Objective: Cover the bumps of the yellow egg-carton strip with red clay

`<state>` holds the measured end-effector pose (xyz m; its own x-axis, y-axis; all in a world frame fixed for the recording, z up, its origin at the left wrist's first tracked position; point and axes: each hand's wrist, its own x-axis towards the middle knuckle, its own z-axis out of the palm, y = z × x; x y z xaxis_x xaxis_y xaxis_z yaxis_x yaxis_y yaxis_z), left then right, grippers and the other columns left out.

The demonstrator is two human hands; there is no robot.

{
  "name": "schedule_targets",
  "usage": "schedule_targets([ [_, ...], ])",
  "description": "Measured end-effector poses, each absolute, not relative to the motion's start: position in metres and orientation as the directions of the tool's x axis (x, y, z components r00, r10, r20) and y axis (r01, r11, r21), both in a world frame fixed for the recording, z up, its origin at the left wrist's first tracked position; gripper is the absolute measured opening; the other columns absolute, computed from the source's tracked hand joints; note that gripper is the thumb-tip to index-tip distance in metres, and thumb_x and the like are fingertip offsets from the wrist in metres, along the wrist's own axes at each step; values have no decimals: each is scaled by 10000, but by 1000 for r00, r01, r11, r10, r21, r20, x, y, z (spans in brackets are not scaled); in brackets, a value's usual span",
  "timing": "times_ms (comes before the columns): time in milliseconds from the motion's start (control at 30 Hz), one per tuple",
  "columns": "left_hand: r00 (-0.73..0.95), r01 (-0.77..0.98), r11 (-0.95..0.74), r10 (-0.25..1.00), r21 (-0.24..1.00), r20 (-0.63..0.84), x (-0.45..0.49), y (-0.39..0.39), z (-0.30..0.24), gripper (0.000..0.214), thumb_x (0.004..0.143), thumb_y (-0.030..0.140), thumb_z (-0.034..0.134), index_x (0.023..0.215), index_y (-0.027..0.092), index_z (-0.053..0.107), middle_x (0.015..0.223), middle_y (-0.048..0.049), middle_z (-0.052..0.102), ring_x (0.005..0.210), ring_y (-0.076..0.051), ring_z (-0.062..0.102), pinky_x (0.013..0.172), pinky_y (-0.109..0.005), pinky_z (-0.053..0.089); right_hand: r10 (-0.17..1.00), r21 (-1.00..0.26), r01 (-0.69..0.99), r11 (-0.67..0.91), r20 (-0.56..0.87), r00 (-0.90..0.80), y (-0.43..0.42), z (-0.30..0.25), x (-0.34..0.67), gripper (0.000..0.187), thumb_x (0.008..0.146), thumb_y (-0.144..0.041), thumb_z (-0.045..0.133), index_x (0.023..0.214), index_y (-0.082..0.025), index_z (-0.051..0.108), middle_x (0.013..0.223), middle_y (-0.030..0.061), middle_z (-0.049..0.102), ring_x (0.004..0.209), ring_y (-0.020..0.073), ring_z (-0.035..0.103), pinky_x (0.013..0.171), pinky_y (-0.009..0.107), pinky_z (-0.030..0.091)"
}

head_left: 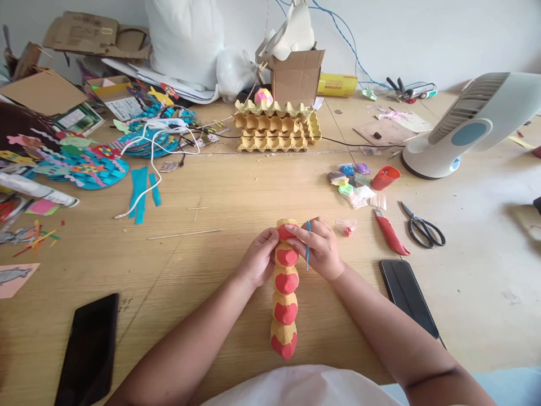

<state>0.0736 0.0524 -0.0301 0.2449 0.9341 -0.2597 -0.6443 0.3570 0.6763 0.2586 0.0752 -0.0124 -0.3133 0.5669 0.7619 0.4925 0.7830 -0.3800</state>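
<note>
A long strip of yellow egg-carton cups (285,293), each topped with a red clay cap, lies on the wooden table (203,270) pointing away from me. My left hand (258,258) is closed on the strip's left side near its far end. My right hand (319,248) pinches a thin blue tool (308,245) and presses its fingertips on the red clay of the farthest cup.
Small bags of coloured clay (353,183), a red cup (384,177), a red utility knife (391,232), scissors (421,228) and a phone (408,296) lie at the right. A white fan (469,127) stands beyond. Stacked egg trays (274,129) sit behind. Another phone (91,349) and paper crafts (84,163) lie left.
</note>
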Motion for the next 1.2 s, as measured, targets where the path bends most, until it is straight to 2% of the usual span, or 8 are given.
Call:
schedule_targets([
  [333,254,-653,345,938,674,-235,74,51,-29,401,810,505,961,907,192,731,990,-48,796,845,-167,723,758,-267,565,461,-297,488,821,849,-259,75,-12,255,330,1033,-233,760,1353,-314,772,750,-7,601,702,178,559,665,330,489],
  [467,231,-671,341,940,659,-251,73,51,-29,400,797,497,973,911,186,749,996,-51,795,845,-173,725,750,-278,571,544,-436,382,815,803,-243,70,-10,255,322,1099,-350,649,1403,-310,747,801,20,635,733,200,574,688,363,490],
  [567,221,-681,345,938,646,-268,71,52,-26,378,790,484,979,891,200,751,882,-29,764,725,-161,681,654,-277,546,764,-741,193,643,638,-95,67,-6,253,416,1155,-499,451,1319,-294,773,816,34,628,763,218,586,735,397,496],
  [667,241,-683,358,933,637,-266,70,52,-24,357,813,473,962,849,210,722,793,-17,727,650,-165,648,617,-299,547,932,-925,-114,362,357,63,68,0,248,383,1100,-596,545,1091,-287,771,699,-9,520,682,198,497,683,359,445],
  [733,254,-677,366,930,638,-265,70,52,-22,388,803,481,965,815,206,692,757,-17,712,630,-169,641,603,-306,550,975,-934,-281,221,206,81,73,4,246,351,1028,-636,665,995,-291,722,644,-33,499,619,176,430,627,326,391],
  [833,256,-664,373,928,648,-271,70,52,-21,445,764,500,986,789,198,659,728,-12,695,612,-164,628,577,-294,538,992,-906,-413,92,50,112,81,7,247,516,973,-788,623,900,-279,671,659,-14,566,591,166,426,565,307,336],
  [1000,271,-650,373,928,662,-256,68,53,-19,432,779,497,975,836,202,663,759,-20,699,635,-176,636,586,-299,529,989,-939,-335,-82,-119,89,92,-1,257,792,899,-976,457,657,-239,614,478,-26,412,460,122,289,495,311,199],
  [1200,300,-641,391,920,661,-252,65,55,-20,390,817,526,937,928,226,713,776,-8,669,646,-173,599,603,-301,493,980,-888,-419,-190,-200,-21,96,-5,261,680,739,-855,830,641,-219,609,533,-38,472,519,108,428,510,275,305],
])
